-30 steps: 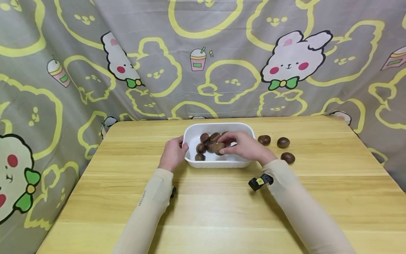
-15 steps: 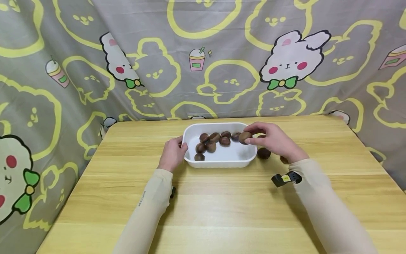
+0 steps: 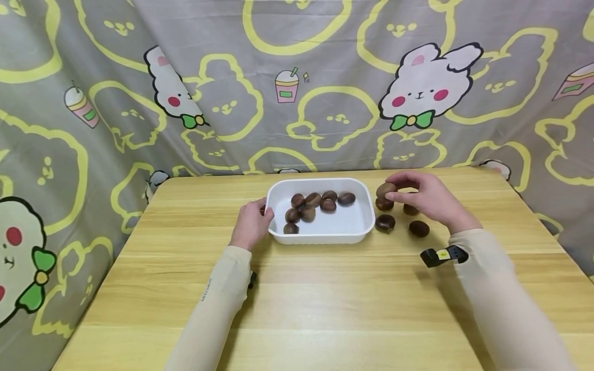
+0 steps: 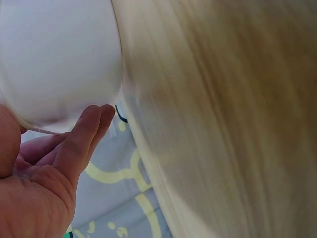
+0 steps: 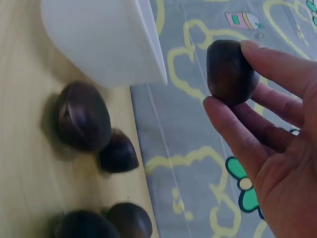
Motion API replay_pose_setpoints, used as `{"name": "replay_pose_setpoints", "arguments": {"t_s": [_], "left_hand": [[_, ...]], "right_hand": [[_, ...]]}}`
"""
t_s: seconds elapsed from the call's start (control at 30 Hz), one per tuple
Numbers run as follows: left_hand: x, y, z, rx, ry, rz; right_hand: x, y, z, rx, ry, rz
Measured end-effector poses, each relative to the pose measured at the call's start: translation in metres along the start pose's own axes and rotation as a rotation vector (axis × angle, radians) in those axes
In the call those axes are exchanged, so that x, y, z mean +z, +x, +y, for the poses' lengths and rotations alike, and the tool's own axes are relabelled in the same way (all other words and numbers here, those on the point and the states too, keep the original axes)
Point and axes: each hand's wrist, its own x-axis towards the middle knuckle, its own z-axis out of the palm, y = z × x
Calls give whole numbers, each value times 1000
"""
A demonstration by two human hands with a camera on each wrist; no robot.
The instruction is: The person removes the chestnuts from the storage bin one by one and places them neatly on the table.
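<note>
A white rectangular plastic tray (image 3: 320, 239) stands on the wooden table with several brown chestnuts (image 3: 308, 213) inside, mostly in its left and back parts. At the tray's left end my left hand (image 3: 250, 222) grips the rim, thumb over the edge and fingers along the outer wall. My right hand (image 3: 431, 201) pinches one chestnut (image 5: 230, 72) between thumb and fingertips, raised to the right of the tray. Below and around that hand, several chestnuts (image 3: 419, 229) lie on the table. One chestnut (image 3: 411, 209) is partly hidden by the right hand.
The wooden table (image 3: 297, 299) extends in front of the tray and to both sides. Behind its far edge hangs a grey curtain (image 3: 334, 67) with yellow outlines and rabbit prints. A black strap device (image 3: 443, 255) sits on the right wrist.
My right hand has moved rightward out of the tray, carrying a chestnut past the right rim and over the table. The left hand has stayed on the tray's left rim.
</note>
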Motion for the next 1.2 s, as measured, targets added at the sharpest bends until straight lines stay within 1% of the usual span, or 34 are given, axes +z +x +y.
{"name": "replay_pose_setpoints", "arguments": {"t_s": [0.37,0.6,0.8,0.93,1.07,1.2], "left_hand": [[2,2,-1,7,3,2],[2,1,0,5,4,-1],[3,1,0,1,3,-3],[3,1,1,12,-1,0],[1,0,1,17,-7,2],[0,-1,1,13,-6,1]], "right_hand": [[-19,-9,25,20,-32,66],[-31,-17,44,58,-47,92],[-40,-20,65,77,-58,94],[-47,-22,77,103,-75,100],[-52,-23,90,134,-104,89],[-54,-23,101,147,-143,71]]}}
